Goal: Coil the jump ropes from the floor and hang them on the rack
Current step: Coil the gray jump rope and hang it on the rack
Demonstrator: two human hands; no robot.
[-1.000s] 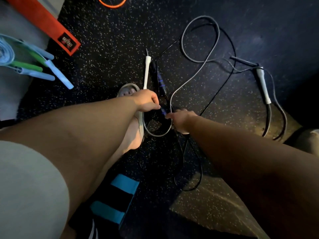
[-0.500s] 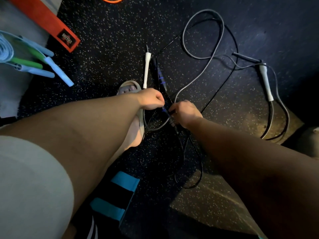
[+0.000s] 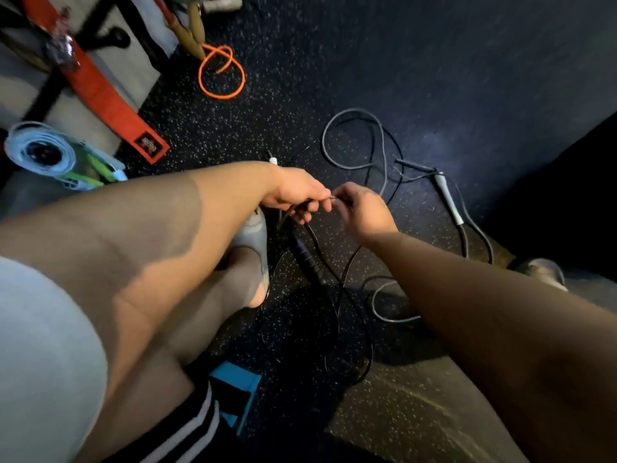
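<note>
L hand [image 3: 297, 197] grips black rope [image 3: 339, 289]. R hand [image 3: 365, 212] pinches it just beside. Slack hangs toward the person. Handle [image 3: 305, 259] lies under L hand, long axis near-to-far.

Both bare arms reach forward and down, the hands almost touching; the left hand [image 3: 297, 195] curls its fingers around a thin black rope [image 3: 314, 234]; the right hand [image 3: 365, 212] pinches it just beside, knuckles up.

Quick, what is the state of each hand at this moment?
Left hand: closed, gripping the black jump rope.
Right hand: closed, pinching the same rope.
</note>
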